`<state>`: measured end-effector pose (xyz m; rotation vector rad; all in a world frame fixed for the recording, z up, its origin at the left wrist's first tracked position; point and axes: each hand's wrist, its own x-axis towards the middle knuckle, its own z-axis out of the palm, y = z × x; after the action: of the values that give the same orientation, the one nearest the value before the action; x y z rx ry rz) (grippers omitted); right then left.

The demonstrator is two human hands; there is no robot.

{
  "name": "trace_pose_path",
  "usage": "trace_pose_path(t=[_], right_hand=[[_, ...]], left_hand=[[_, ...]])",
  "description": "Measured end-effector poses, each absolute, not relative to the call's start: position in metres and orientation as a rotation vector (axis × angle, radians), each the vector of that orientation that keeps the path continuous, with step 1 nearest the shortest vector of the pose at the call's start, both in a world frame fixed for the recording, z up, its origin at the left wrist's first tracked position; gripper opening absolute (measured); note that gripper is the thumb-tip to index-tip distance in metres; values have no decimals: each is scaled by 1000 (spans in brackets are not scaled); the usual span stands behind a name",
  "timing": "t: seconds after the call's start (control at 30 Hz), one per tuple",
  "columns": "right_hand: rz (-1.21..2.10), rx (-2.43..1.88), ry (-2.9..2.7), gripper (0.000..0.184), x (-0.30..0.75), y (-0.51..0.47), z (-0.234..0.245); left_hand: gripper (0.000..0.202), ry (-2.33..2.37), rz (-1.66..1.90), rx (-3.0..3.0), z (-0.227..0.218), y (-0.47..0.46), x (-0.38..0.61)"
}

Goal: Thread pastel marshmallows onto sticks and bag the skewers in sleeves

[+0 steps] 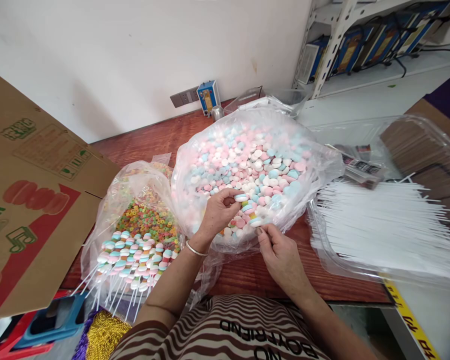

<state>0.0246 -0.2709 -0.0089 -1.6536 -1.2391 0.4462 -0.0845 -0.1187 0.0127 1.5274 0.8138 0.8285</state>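
My left hand [219, 210] pinches a blue-and-white round candy [241, 198] at the top of a short stack of candies. My right hand [279, 250] is closed on the lower end of that stack [250, 212], which seems threaded on a white stick; the stick itself is hidden. Both hands work over a big clear bag [318, 160] full of pink, blue and white candies [255, 160] on the red wooden table [142, 140].
A smaller bag [97, 235] at the left holds coloured ring candies [150, 220] with finished candy sticks [131, 255] lying on top. A clear tray [435, 145] of white sticks [382, 220] is at the right. A cardboard box [26, 200] stands at the left.
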Motion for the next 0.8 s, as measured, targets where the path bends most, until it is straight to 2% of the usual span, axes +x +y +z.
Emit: trace_pose_path(t=[0.37,0.63,0.8], right_hand=[[404,-1648,-1264,24,13,-260,-20],[210,-1674,-1380,26,10,-258,-18],[-75,-1727,-1448,36,2,-258,-21]], left_hand=[[25,783,863,1479,10,-129,-81],[20,687,1050,741,32,-147,-62],[14,641,1018,590,37,-163,-49]])
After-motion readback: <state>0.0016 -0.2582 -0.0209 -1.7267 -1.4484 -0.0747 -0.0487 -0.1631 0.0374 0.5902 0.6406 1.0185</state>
